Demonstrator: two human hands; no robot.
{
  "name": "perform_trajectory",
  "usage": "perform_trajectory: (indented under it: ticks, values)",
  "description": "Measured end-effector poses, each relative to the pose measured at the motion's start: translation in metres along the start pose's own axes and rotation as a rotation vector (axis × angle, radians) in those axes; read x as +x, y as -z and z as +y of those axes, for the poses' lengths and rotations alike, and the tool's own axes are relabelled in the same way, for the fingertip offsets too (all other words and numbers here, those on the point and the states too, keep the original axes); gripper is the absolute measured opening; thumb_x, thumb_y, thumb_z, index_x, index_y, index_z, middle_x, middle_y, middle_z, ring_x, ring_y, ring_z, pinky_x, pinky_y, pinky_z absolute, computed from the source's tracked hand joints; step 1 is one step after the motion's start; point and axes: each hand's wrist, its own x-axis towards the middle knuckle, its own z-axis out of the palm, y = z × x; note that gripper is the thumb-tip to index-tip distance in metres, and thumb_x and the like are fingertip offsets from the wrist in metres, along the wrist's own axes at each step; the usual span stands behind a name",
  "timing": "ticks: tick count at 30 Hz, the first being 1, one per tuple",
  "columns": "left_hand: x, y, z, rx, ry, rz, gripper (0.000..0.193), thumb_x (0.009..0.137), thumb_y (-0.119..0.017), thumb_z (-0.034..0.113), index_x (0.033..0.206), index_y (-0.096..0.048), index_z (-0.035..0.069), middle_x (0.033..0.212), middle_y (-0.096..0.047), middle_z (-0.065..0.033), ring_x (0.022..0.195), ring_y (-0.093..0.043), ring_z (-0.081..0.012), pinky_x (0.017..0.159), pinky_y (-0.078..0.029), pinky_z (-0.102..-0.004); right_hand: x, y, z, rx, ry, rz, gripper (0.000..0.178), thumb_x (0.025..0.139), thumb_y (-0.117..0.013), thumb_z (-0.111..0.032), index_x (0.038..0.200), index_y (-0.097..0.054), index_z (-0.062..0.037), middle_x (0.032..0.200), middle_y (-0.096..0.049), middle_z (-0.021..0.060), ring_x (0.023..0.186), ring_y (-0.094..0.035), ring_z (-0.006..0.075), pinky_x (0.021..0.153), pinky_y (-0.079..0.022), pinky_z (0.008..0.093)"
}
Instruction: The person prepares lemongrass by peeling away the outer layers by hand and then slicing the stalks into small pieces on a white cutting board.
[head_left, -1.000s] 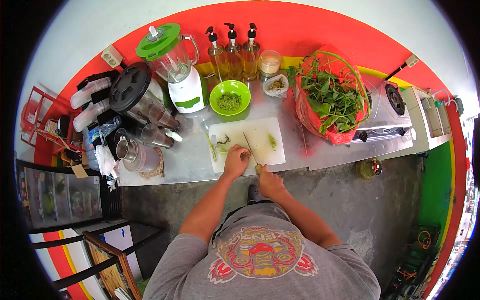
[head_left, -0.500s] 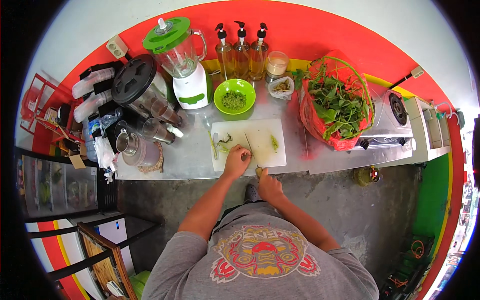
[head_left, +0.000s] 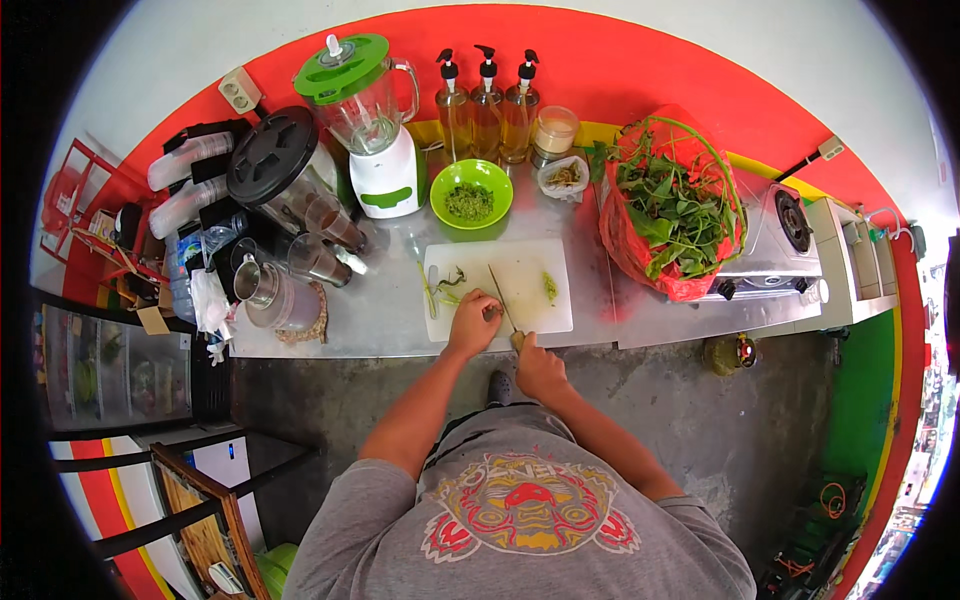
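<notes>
A white cutting board lies near the front edge of the metal counter. My right hand grips a knife by its handle, the blade slanting up and left over the board. Left of the blade, my left hand is closed with fingertips pinched together; whatever it holds is too small or hidden to name. Green stems and dark scraps lie at the board's left. A small heap of chopped greens sits at its right. Behind the board stands a green bowl of chopped greens.
A red plastic bag of leafy greens stands to the right, beside a gas stove. At the back are a blender, pump bottles and a small container of scraps. A pitcher and cups stand left.
Both hands stay in nearly the same place over the board, the knife still between them. The view has shifted very slightly.
</notes>
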Motion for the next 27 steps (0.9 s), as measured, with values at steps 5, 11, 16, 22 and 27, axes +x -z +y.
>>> perform_trajectory:
  ticks: [5,11,16,22,27]
  values:
    - [-0.002,-0.005,0.005,0.017,-0.007,0.041,0.009,0.080,-0.072,0.005,0.088,-0.071,0.004,0.090,-0.062,-0.0106,0.090,-0.061,-0.0286,0.080,-0.051,-0.0395,0.000,-0.011,0.000,0.012,-0.045,-0.018,0.058,0.089,-0.061,-0.014,0.136,-0.034,0.0064,0.105,-0.070,0.0312,0.099,-0.069,0.0484,0.087,-0.055,0.0568]
    - [-0.004,-0.004,0.003,0.018,0.022,0.046,0.008,0.080,-0.071,0.005,0.087,-0.070,0.004,0.090,-0.062,-0.0111,0.091,-0.060,-0.0306,0.082,-0.051,-0.0405,-0.005,0.007,-0.008,0.052,-0.052,-0.076,0.051,0.089,-0.060,-0.013,0.130,-0.037,0.0042,0.107,-0.069,0.0318,0.101,-0.068,0.0499,0.089,-0.053,0.0585]
    - [-0.004,-0.005,0.009,0.085,-0.048,0.085,0.007,0.080,-0.070,0.005,0.087,-0.069,0.002,0.085,-0.060,-0.0113,0.085,-0.060,-0.0289,0.078,-0.051,-0.0401,0.002,-0.010,-0.005,0.089,-0.060,-0.016,0.049,0.089,-0.062,-0.014,0.128,-0.038,0.0026,0.104,-0.070,0.0307,0.099,-0.069,0.0501,0.089,-0.054,0.0569]
    - [-0.011,0.000,0.005,0.054,-0.077,0.083,0.007,0.082,-0.070,0.004,0.089,-0.068,0.002,0.085,-0.059,-0.0112,0.084,-0.059,-0.0294,0.078,-0.049,-0.0405,0.015,-0.003,0.000,0.100,-0.048,0.110,0.048,0.088,-0.065,-0.019,0.125,-0.042,0.0020,0.101,-0.070,0.0297,0.095,-0.070,0.0483,0.084,-0.056,0.0569]
    - [-0.028,0.009,0.000,0.068,-0.127,0.009,0.008,0.086,-0.067,0.002,0.093,-0.064,0.002,0.091,-0.058,-0.0120,0.088,-0.058,-0.0303,0.082,-0.048,-0.0407,0.013,-0.012,0.005,0.152,0.015,0.127,0.048,0.088,-0.063,-0.019,0.125,-0.042,0.0047,0.094,-0.070,0.0301,0.086,-0.070,0.0488,0.077,-0.057,0.0579]
